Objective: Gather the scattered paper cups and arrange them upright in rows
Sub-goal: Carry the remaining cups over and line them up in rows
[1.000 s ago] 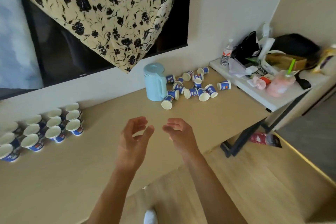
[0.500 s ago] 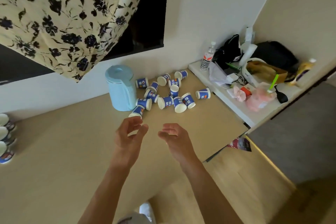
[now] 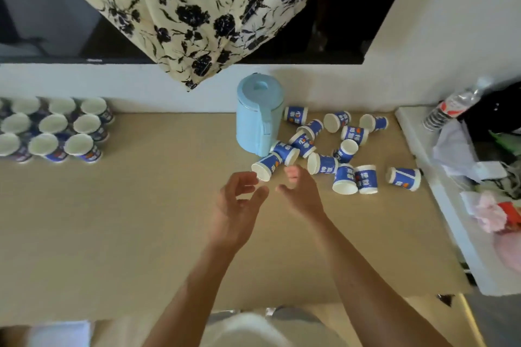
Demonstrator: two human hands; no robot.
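Fingers (image 3: pixel 243 181) of the left hand (image 3: pixel 235 214) are loosely curled and empty, tips just beside the rim of the nearest tipped cup (image 3: pixel 265 167); can't tell if they touch. The right hand (image 3: pixel 303 198) is relaxed and empty, just right of it. Scattered cups (image 3: pixel 348 151) lie on their sides on the table (image 3: pixel 127 220) beside a blue jug (image 3: pixel 258 121). Upright cups (image 3: pixel 53 128) stand in rows far left.
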